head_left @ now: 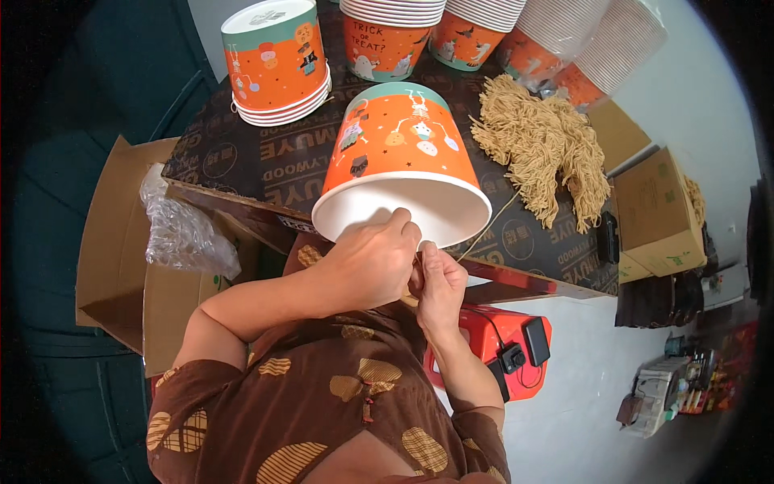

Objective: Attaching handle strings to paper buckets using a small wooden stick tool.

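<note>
An orange paper bucket [397,145] with Halloween figures and a green base band lies tipped at the table's front edge, its white opening toward me. My left hand [372,256] is closed at the lower rim, fingertips in front of the opening; what it grips is hidden. Close beside it, my right hand [442,284] pinches with thumb and fingers just below the rim. A thin tan cord [493,221] runs from the right hand toward a heap of tan cords [544,149] on the table. The fingers hide the cord's end.
Upside-down buckets [276,68] stand at the back left, with further bucket stacks [385,40] along the back, some in clear plastic. An open carton [121,250] with plastic wrap is left of the table; another carton [663,211] is right. A red stool [528,379] holds black devices.
</note>
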A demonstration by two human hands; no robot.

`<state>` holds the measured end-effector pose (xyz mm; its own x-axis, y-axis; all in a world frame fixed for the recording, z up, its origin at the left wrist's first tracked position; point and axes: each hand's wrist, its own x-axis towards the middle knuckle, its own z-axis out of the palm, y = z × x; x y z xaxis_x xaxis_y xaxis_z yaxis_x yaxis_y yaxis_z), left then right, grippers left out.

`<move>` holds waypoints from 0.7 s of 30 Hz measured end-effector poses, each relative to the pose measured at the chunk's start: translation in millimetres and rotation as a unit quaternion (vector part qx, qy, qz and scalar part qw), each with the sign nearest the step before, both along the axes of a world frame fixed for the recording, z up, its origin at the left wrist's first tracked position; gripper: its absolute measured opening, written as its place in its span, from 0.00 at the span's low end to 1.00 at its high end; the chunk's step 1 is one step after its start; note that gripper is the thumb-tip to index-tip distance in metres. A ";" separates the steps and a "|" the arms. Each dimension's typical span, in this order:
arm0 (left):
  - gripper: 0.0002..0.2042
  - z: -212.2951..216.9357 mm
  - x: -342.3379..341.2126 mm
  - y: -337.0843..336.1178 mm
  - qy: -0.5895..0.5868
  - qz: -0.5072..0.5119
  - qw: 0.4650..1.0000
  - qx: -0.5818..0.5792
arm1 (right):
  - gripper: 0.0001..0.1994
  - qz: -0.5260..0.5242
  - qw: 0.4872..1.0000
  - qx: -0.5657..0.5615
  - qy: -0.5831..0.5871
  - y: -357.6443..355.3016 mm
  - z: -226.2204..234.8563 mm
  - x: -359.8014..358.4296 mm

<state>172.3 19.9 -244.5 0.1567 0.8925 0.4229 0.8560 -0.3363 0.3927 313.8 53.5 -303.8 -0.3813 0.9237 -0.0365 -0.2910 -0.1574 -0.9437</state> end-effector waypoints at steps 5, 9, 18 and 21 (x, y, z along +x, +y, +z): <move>0.05 3.8 -3.6 2.4 -0.058 -0.067 0.996 -0.028 | 0.20 -0.009 1.000 -0.002 0.017 0.6 0.7 0.8; 0.04 -0.5 -2.3 5.8 -0.114 -0.087 0.990 -0.005 | 0.20 -0.007 1.000 0.000 0.020 2.3 -2.5 4.0; 0.04 -9.1 2.6 7.5 -0.185 -0.081 0.979 -0.019 | 0.21 0.014 0.999 -0.021 0.021 5.4 -1.5 11.6; 0.04 -11.1 3.4 8.7 -0.180 -0.060 0.981 -0.034 | 0.21 0.022 0.999 -0.033 0.031 6.4 -2.9 13.4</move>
